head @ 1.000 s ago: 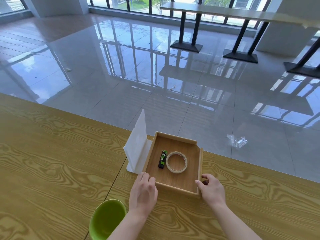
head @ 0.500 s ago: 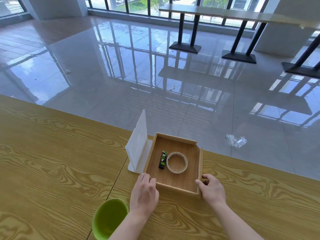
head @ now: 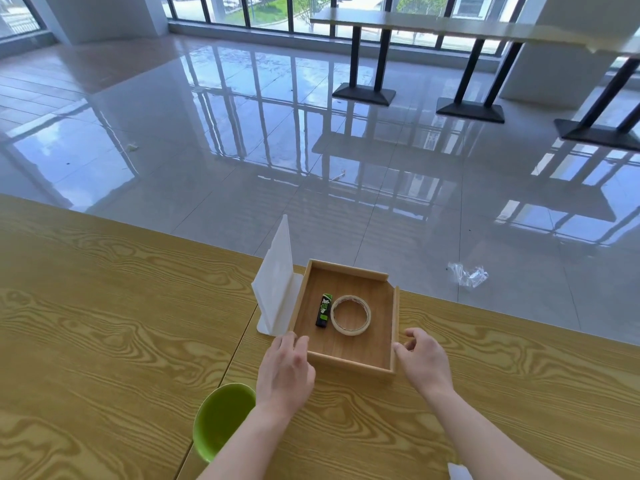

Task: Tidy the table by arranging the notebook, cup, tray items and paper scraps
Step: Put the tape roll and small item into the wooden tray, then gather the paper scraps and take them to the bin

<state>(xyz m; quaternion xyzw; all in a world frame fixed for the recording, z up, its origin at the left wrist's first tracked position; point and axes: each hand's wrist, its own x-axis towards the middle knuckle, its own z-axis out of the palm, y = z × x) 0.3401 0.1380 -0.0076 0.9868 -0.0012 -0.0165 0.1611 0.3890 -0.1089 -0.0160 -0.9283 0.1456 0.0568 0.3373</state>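
On the yellow, strongly grained tabletop sits a square wooden tray holding a black-and-green stick-shaped item and a flat ring of pale tape. The left hand and right hand rest against its near corners, fingers loosely spread. A white notebook stands upright just left; a glossy green cup sits nearer.

We read this as a canteen or office common hall. Wide glossy tiled floor, floor-to-ceiling windows, long high tables on black pedestal bases, and a wood-grain bench up front.
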